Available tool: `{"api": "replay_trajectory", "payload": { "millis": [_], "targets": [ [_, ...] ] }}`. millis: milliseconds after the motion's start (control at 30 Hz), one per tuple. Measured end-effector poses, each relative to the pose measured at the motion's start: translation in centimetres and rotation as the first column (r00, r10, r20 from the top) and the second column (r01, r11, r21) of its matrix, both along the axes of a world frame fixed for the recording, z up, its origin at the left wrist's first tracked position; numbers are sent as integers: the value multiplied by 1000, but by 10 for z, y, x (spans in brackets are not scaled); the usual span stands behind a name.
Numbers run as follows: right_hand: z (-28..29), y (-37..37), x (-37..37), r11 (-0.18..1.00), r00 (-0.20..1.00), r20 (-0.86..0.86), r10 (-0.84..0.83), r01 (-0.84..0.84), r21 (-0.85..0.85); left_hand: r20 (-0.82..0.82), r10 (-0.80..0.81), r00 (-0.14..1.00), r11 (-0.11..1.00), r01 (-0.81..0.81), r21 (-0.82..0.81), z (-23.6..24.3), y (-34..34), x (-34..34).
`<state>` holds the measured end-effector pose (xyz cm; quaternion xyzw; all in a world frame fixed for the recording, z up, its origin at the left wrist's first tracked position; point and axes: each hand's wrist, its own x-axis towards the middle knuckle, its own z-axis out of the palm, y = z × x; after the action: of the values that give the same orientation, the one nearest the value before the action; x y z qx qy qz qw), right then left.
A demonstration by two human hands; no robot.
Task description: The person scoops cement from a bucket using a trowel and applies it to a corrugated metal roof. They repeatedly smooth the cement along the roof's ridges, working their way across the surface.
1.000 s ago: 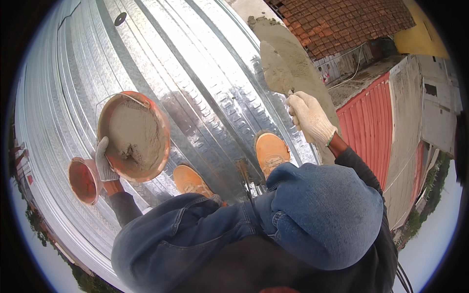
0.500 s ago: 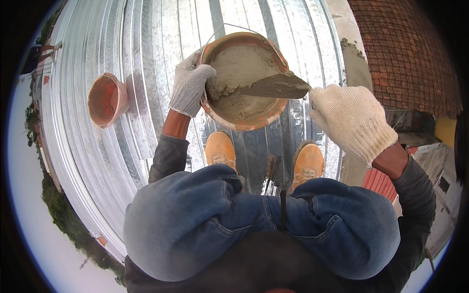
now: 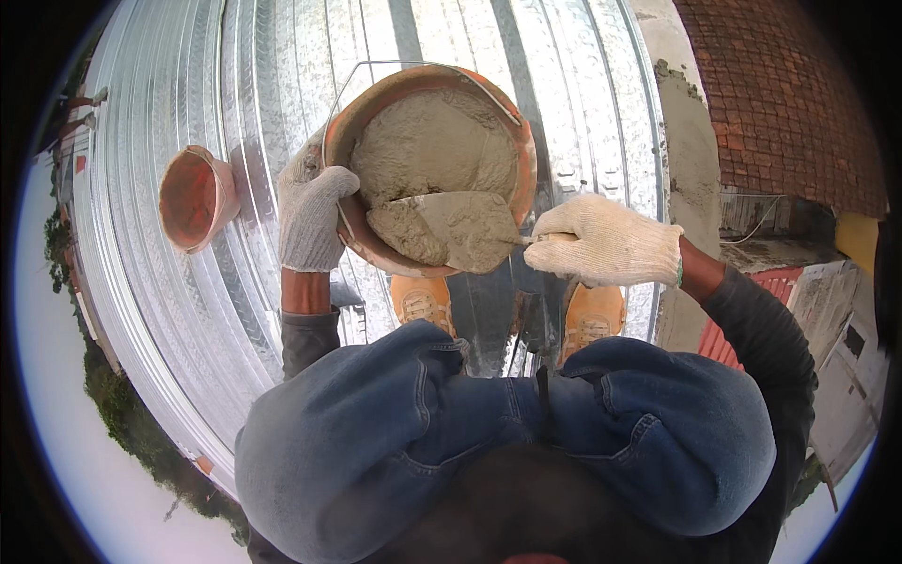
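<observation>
Trowel, clenched in my right hand, bears mortar at near side of bucket; my left hand clasps bucket's left rim. Scooping step, I judge; next move calls for level lift over rim, load kept on.

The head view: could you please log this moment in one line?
left hand: holding bucket | right hand: gripping trowel | trowel: blade over bucket, bearing mortar | small bucket: left, on metal sheeting
</observation>
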<state>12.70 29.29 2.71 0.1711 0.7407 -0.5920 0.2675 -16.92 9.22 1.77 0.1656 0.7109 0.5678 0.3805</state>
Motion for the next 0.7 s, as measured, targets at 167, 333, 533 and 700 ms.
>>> {"api": "replay_trajectory", "payload": {
  "millis": [167,333,533,700],
  "targets": [
    [-1,-13,64,942,943,-34,-332,329,-71,56,82,995,997,-82,4,-44,-57,-73],
    [26,-42,155,644,640,97,-762,731,226,103,121,987,993,-122,7,-72,-84,-102],
    [-27,-74,224,248,521,-86,-849,537,807,148,122,982,993,-122,-10,-94,-94,-125],
    [-55,-74,253,209,474,-18,-880,422,882,103,125,987,992,-120,-48,-95,-96,-129]
  ]
}}
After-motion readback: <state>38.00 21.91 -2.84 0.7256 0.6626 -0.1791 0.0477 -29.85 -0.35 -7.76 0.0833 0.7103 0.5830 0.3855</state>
